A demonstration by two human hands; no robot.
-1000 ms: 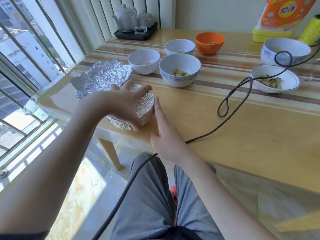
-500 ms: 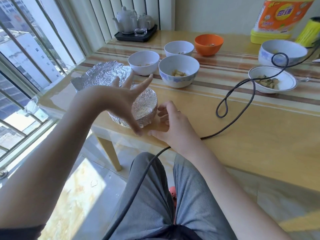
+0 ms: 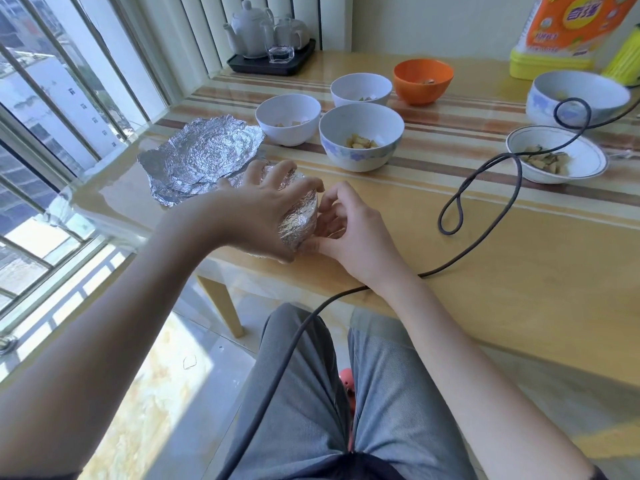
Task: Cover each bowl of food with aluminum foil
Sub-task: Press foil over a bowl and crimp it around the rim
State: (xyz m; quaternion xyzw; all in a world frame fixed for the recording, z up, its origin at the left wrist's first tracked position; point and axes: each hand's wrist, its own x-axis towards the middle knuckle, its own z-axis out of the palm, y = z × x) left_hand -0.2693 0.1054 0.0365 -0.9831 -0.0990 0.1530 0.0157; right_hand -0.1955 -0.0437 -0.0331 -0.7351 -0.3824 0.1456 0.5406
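Under the left hand (image 3: pixel 263 206) the foil-wrapped bowl (image 3: pixel 300 220) was crinkled silver, as were the loose foil sheets (image 3: pixel 201 154) beyond it. Past the right hand (image 3: pixel 353 233) stood a white bowl (image 3: pixel 361 136) with a blue floral pattern, two plain white bowls (image 3: pixel 288 116), and an orange bowl (image 3: pixel 423 79). The table (image 3: pixel 519 271) was pale yellow wood, striped brown and cream.

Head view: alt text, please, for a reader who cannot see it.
Both hands press foil around a foil-wrapped bowl at the table's near edge: left hand on top, right hand at its side. Loose foil sheets lie behind; six bowls stand uncovered.
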